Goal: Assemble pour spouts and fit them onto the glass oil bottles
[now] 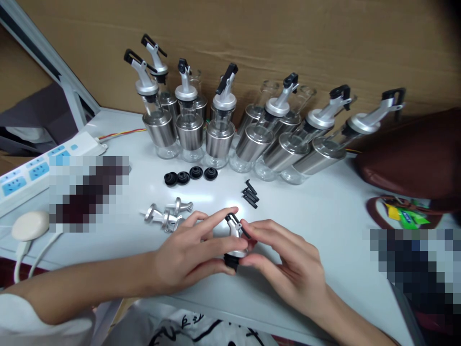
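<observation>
Between my two hands, just above the table's near edge, is a pourer spout with a silver body, a black lever at the top and a black stopper below. My left hand grips it from the left, thumb at the stopper and fingers along the body. From the right, my right hand pinches it, with the index finger by the lever and the thumb near the base. Several silver spout bodies lie left of my left hand. Beyond are black stoppers in a row and small black levers.
Glass bottles with steel sleeves stand along the back against cardboard, the front ones topped with spouts. A white power strip and a white round plug are at left. A brown bag sits at right.
</observation>
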The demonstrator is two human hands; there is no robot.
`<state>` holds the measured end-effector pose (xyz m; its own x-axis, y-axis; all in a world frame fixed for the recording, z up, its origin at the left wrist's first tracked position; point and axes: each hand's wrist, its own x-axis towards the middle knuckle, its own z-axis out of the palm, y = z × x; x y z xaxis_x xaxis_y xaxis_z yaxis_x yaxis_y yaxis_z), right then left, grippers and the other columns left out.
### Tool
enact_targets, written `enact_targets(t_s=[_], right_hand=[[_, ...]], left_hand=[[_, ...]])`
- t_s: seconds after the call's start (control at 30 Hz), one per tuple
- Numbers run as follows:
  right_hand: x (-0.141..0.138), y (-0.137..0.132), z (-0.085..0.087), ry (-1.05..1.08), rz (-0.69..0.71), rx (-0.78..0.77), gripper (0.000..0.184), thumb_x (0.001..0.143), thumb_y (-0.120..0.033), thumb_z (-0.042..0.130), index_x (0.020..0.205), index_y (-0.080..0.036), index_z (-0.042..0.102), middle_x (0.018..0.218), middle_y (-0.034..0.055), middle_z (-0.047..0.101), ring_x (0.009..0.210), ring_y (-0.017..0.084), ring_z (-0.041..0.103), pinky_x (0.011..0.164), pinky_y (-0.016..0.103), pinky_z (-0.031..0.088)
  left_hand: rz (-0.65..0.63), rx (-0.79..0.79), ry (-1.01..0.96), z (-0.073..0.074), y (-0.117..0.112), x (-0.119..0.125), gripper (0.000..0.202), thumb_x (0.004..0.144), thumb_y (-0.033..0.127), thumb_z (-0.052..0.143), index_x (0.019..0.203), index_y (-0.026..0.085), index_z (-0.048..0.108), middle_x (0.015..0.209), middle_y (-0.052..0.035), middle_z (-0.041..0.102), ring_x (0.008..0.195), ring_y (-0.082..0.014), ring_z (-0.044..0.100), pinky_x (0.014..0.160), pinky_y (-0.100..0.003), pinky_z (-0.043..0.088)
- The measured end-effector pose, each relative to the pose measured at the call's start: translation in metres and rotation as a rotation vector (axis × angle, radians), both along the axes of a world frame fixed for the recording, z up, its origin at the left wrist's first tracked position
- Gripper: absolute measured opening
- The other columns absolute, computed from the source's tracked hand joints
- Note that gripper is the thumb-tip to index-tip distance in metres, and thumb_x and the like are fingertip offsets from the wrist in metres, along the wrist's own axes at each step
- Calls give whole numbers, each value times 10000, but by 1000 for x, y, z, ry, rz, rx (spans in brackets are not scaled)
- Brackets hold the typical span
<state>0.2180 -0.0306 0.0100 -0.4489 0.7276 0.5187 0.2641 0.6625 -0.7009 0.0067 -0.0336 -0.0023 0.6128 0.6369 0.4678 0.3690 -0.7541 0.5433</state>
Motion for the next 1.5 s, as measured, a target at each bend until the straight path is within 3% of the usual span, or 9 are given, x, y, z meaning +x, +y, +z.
enact_targets(t_s=[0.2, 0.33, 0.43, 0.67, 0.83, 1.0, 1.13, 1.3, 1.5], right_hand=[[-1, -2, 1, -20, 34, 57, 98, 884, -87, 571, 954, -130, 624, 836, 81, 690, 721, 141, 650, 642, 229, 554], [-1, 0, 0, -34, 19, 30, 95, 892, -107, 562, 966, -154, 601, 854, 71, 687, 729, 136, 653, 651, 222, 549], [-1, 1, -1, -79, -7, -54, 94, 931, -198, 528, 1023, -185, 540, 830, 47, 677, 745, 136, 665, 670, 222, 553], [0, -6, -6, -90, -23, -299, 448, 831, -573, 592, 1096, -259, 412, 901, 28, 657, 825, 156, 693, 679, 221, 574], [-1, -9, -11, -15, -41, -356, 343, 830, -447, 665, 1024, -267, 447, 870, -4, 647, 804, 130, 678, 688, 197, 553], [-3, -7, -10, 56, -5, -352, 199, 858, -318, 663, 962, -242, 512, 821, -13, 689, 758, 122, 690, 681, 191, 550], [-6, -6, -6, 80, 1, -298, 72, 851, -190, 658, 842, -209, 590, 844, 15, 724, 774, 140, 706, 693, 207, 562], [-4, -7, -6, 196, -82, -419, 208, 796, -211, 725, 941, -243, 579, 833, -16, 700, 770, 116, 691, 721, 196, 562], [-6, -10, -8, 203, -1, -587, 501, 760, -199, 753, 1148, -332, 464, 949, -50, 679, 884, 85, 663, 809, 170, 522]], left_hand=[[-8, -73, -55, 0, -1, 1, 214, 950, 283, 487, 1151, 214, 512, 1513, -210, 262, 645, -53, 573, 745, -274, 503], [-17, -103, -102, -2, -1, 2, 242, 934, 274, 521, 1165, 210, 487, 1475, -227, 337, 682, -81, 632, 765, -297, 524], [40, -151, -213, -7, -1, 3, 298, 903, 288, 577, 1167, 231, 451, 1431, -211, 426, 665, -108, 651, 765, -326, 528], [94, -173, -264, -9, -4, 3, 305, 878, 244, 612, 1112, 229, 416, 1372, -212, 509, 434, -35, 498, 770, -357, 497], [77, -179, -231, -6, -4, 3, 215, 898, 267, 584, 1032, 220, 422, 1331, -184, 557, 376, -17, 447, 865, -402, 442], [55, -121, -316, -10, -3, 4, 435, 848, 236, 662, 1183, 218, 385, 1345, -216, 535, 452, -42, 540, 791, -355, 466], [61, -219, -335, -13, -5, 4, 473, 814, 254, 698, 1179, 232, 398, 1421, -232, 443, 563, -77, 607, 705, -324, 517], [93, -265, -386, -10, -7, 3, 355, 826, 207, 678, 1032, 238, 391, 1266, -148, 615, 498, -53, 570, 653, -293, 538], [106, -236, -336, -5, -5, 5, 265, 868, 292, 629, 927, 228, 378, 1083, -112, 711, 603, -104, 616, 690, -318, 525]])
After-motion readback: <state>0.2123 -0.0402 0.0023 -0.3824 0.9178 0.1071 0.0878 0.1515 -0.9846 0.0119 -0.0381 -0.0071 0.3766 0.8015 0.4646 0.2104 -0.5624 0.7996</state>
